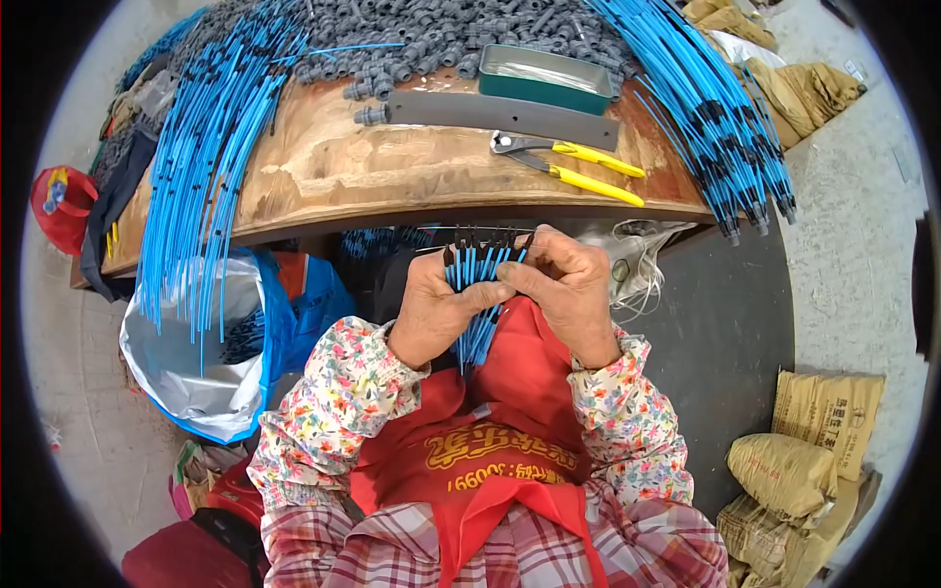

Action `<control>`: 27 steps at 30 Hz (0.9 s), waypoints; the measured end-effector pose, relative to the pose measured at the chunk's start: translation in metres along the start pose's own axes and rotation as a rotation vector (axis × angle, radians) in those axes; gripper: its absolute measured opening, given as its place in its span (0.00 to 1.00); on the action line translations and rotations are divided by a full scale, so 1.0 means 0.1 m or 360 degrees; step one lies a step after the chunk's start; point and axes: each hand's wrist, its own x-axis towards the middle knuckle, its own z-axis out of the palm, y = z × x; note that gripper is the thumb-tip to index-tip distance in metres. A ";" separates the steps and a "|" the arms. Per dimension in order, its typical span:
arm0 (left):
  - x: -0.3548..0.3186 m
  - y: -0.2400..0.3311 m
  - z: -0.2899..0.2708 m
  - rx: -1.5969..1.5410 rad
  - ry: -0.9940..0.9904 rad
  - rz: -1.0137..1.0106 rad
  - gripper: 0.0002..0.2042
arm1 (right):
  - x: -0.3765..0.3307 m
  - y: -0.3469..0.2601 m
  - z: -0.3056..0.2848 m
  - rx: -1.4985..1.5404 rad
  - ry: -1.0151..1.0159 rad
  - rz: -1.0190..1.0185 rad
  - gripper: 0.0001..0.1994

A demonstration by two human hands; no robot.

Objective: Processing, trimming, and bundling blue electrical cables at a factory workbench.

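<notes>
Between my two hands, above the red apron (534,372), is a fanned bundle of thin blue tubes (477,333) with black tips. My left hand (438,309) closes on the left side of the bundle, its thumb lying across the tubes. On the other side, my right hand (569,284) pinches the tubes near their black tips, its thumb almost meeting the left one. A thin pale strand seems to run across behind the tips; its ends are hidden by my fingers.
The wooden table (333,181) ahead bears yellow-handled pliers (588,176), a grey bar (500,116), a green box (544,83), heaped grey fittings (421,34) and blue tubes (211,162) overhanging the edge. More tube bundles (720,113) lie right. A blue-and-silver bag (196,382) stands left.
</notes>
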 end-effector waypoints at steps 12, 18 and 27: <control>0.04 0.16 -0.14 -0.0166 -0.0016 -0.0147 0.06 | 0.09 -0.22 0.09 -0.0429 -0.0113 -0.0165 0.09; 0.02 0.09 -0.17 -0.0023 -0.0039 -0.0095 0.06 | 0.07 -0.17 0.09 -0.0214 -0.0110 0.0025 0.08; 0.06 0.11 -0.12 -0.0121 0.0007 -0.0118 0.05 | 0.04 -0.13 0.08 0.0306 0.0111 0.0212 0.04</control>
